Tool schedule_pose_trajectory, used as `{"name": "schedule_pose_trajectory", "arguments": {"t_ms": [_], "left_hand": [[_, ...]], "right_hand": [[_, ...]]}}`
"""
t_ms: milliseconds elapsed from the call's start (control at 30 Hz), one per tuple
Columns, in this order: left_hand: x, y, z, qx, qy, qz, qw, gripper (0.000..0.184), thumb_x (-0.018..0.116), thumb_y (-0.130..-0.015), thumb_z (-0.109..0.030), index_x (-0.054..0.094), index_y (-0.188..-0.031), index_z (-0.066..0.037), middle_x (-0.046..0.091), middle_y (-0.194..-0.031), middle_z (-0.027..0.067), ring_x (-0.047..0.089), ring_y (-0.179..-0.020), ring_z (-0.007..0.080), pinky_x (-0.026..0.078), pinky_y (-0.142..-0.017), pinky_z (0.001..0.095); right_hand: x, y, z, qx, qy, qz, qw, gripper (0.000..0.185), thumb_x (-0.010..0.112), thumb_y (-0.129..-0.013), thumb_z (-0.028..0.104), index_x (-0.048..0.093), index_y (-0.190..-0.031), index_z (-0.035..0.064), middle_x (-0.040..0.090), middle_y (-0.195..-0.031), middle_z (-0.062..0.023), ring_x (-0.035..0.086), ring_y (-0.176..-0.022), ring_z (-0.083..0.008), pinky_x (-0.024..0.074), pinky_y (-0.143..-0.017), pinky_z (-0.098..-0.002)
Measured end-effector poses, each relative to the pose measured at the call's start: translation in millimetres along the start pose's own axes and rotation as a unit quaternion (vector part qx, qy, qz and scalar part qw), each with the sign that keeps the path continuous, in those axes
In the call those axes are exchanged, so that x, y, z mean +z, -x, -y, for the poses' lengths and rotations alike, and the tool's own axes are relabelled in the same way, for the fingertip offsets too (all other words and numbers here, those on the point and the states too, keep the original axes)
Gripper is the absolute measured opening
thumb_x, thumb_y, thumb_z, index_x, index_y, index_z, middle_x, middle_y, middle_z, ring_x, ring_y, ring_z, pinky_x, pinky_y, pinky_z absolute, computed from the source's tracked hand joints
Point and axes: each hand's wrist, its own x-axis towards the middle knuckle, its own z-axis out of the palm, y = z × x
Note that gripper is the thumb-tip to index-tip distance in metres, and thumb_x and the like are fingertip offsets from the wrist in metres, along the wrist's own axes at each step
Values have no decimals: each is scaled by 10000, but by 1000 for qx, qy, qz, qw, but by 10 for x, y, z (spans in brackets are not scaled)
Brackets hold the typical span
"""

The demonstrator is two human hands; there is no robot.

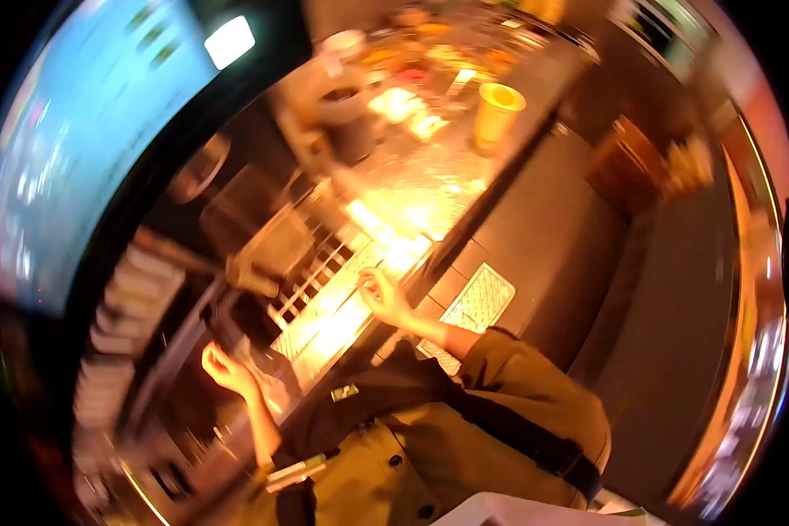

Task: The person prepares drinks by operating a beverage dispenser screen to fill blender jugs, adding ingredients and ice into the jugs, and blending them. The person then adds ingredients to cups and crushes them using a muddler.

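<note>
My left hand (230,370) is over the dark lower left of the work counter, its fingers loosely bent and apart, with nothing visible in it. To its right, my right hand (384,296) hovers by the brightly lit steel counter (329,329). Its fingers are curled with a gap to the thumb, and I see no object between them. A metal grate (320,273) lies just beyond the hands, beside a pale rectangular panel or tray (274,248). Motion blur and glare hide fine detail around both hands.
A yellow tub (498,117) and a blurred pot (340,107) stand farther along the counter, near colourful food containers (430,61). Stacked pale items (114,351) are at left. A metal plate (480,298) lies on the tiled floor; a brown box (627,165) stands at right.
</note>
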Motion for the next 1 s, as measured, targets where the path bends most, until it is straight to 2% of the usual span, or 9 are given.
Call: {"name": "schedule_pose_trajectory", "arguments": {"t_ms": [133, 233, 400, 600, 733, 800, 867, 933, 1000], "left_hand": [[-941, 273, 264, -157, -181, -64, 969, 433, 544, -804, -157, 436, -1182, 25, 511, -1091, 170, 490, -977, 239, 378, -864, 326], [-1862, 713, 988, -408, 1, -213, 888, 297, 541, -826, -265, 507, -1055, -80, 543, -911, 45, 531, -808, 151, 418, -638, 278], [-3134, 1181, 896, -456, 106, -385, 795, 166, 540, -812, -177, 560, -954, -94, 556, -769, 0, 528, -659, 96, 375, -507, 206], [-4651, 178, 1348, -283, -53, -365, 885, 151, 544, -801, -105, 578, -924, -25, 573, -787, 14, 518, -719, 86, 408, -633, 203], [-4934, -865, 1763, -273, 86, -323, 902, 154, 543, -816, -117, 572, -933, -21, 593, -818, 34, 543, -778, 90, 431, -713, 210], [-4904, -1232, 2249, -335, 385, -266, 818, 286, 577, -808, -181, 524, -1031, -11, 568, -975, 95, 546, -882, 165, 447, -795, 289], [-4776, -1725, 2578, -486, 588, -308, 569, 501, 516, -827, -378, 423, -1173, -27, 456, -1158, 164, 477, -1031, 300, 396, -896, 447], [-4763, -2074, 2628, -423, 723, -281, 468, 662, 384, -819, -547, 327, -1258, -54, 326, -1263, 196, 338, -1145, 398, 289, -956, 542], [-4719, -2353, 2664, -335, 747, -326, 472, 673, 271, -825, -573, 334, -1265, -68, 313, -1274, 200, 275, -1186, 415, 254, -971, 551]], "right_hand": [[834, 172, 207, -21, 69, 317, 946, 227, 551, -796, 173, 527, -995, 66, 618, -795, -79, 611, -683, -203, 475, -588, -289], [1557, 303, 521, -74, 25, 492, 867, 250, 556, -792, 220, 542, -977, 53, 622, -803, -75, 605, -667, -209, 474, -605, -314], [3001, 691, 858, -196, 60, 658, 724, 276, 532, -789, 279, 556, -942, 51, 614, -781, -129, 600, -722, -266, 463, -647, -374], [5206, 1368, 1038, -212, 41, 562, 799, 232, 572, -781, 177, 576, -981, 60, 601, -873, -103, 596, -771, -215, 471, -686, -318], [6618, 1695, 2749, -273, -53, 467, 840, 633, 682, -673, 376, 449, -1170, 61, 469, -1159, -148, 465, -1069, -270, 383, -888, -348], [7560, 1808, 3264, -311, -66, 429, 845, 793, 655, -624, 528, 406, -1173, 13, 461, -1159, -181, 446, -1068, -310, 392, -869, -382], [8295, 1843, 3433, -327, 12, 436, 838, 833, 638, -625, 569, 392, -1156, -23, 493, -1106, -218, 508, -974, -347, 422, -818, -429], [8510, 1882, 3429, -243, 46, 515, 821, 667, 629, -690, 491, 469, -1070, -33, 530, -1042, -186, 565, -864, -286, 460, -760, -380], [8173, 1750, 3285, -136, -159, 537, 817, 546, 619, -744, 394, 482, -1068, -23, 573, -995, -150, 567, -917, -241, 445, -808, -347]]}}
